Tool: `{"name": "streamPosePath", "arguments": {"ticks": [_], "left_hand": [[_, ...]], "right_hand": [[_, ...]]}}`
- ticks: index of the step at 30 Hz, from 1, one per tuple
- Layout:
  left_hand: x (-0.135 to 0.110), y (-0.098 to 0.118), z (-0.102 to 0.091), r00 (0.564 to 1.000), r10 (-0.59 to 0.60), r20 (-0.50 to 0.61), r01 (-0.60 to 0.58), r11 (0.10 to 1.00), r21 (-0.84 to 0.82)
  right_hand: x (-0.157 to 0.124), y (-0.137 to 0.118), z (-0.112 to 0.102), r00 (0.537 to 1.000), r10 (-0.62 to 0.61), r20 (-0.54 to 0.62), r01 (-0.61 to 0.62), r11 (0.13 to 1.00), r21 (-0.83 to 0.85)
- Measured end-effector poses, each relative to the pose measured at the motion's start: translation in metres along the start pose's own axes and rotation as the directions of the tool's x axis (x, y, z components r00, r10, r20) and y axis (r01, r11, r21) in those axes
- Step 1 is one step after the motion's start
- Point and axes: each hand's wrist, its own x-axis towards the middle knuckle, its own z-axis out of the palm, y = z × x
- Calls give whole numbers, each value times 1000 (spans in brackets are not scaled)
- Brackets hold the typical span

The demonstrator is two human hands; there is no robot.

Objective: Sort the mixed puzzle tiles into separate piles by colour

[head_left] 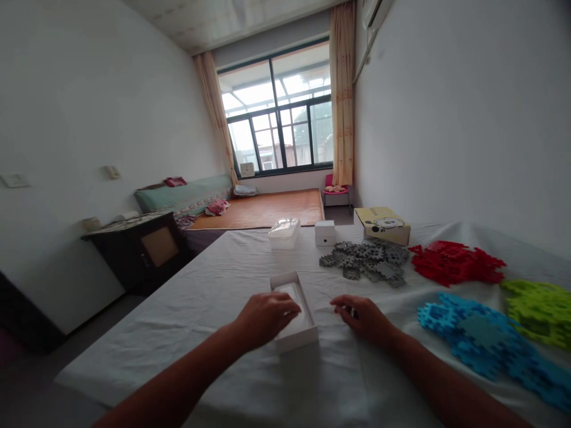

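Observation:
A shallow white cardboard box (308, 337) lies without a lid on the white-covered table, with a white flat piece inside. My left hand (270, 312) reaches over the box from its left side. Its fingers are bent and held together, and what they grip, if anything, is hidden. Just right of the box is my right hand (359, 315), a little apart from it. Those fingers curl inward, with a small dark and pale spot between them that I cannot make out.
Beyond the box stand a clear plastic container (284, 235), a small white box (325, 233) and a yellow cartoon box (382, 226). Interlocking plastic pieces lie in grey (370, 261), red (455, 263), blue (482, 333) and lime (542, 312) piles. Past the table is a bed (276, 207).

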Motion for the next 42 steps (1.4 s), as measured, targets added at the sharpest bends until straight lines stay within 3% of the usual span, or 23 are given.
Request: {"name": "streamPosePath", "arguments": {"ticks": [4,7,12,15,25,28,30,33,35,37,40,42], "left_hand": [[8,-25,-20,983,147,108,-146,989,-17],[20,-33,-23,936,302,181,-299,953,-45],[44,-26,-17,828,467,310,-456,883,-113],[54,-22,-15,821,453,347,-445,889,-108],[50,-20,-56,923,257,286,-261,965,-26],[44,-28,-64,948,222,227,-217,975,-48],[35,-39,-68,972,194,134,-180,978,-108],[14,-66,-70,991,77,-111,-99,973,-208],[-4,-89,-66,956,-63,-286,-16,964,-265],[-22,-114,-53,900,-215,-379,85,940,-330],[-46,-147,-19,832,-374,-410,189,886,-424],[-58,-160,9,803,-452,-389,252,848,-466]], "right_hand": [[-7,-22,2,978,-206,-34,203,976,-78],[-10,-38,7,935,-354,14,351,922,-163],[-6,-42,17,912,-403,73,408,875,-262],[-3,-39,18,914,-399,76,404,871,-279],[-6,-43,3,926,-376,34,376,911,-169],[-5,-38,6,945,-326,-30,322,941,-106],[-5,-33,7,957,-273,-98,267,961,-74],[-6,-31,5,964,-244,-109,234,967,-99],[-7,-34,3,960,-276,-51,267,954,-138],[-7,-40,3,940,-338,43,340,927,-160],[-7,-48,11,903,-388,184,419,889,-182],[-7,-49,16,910,-355,212,400,887,-230]]}}
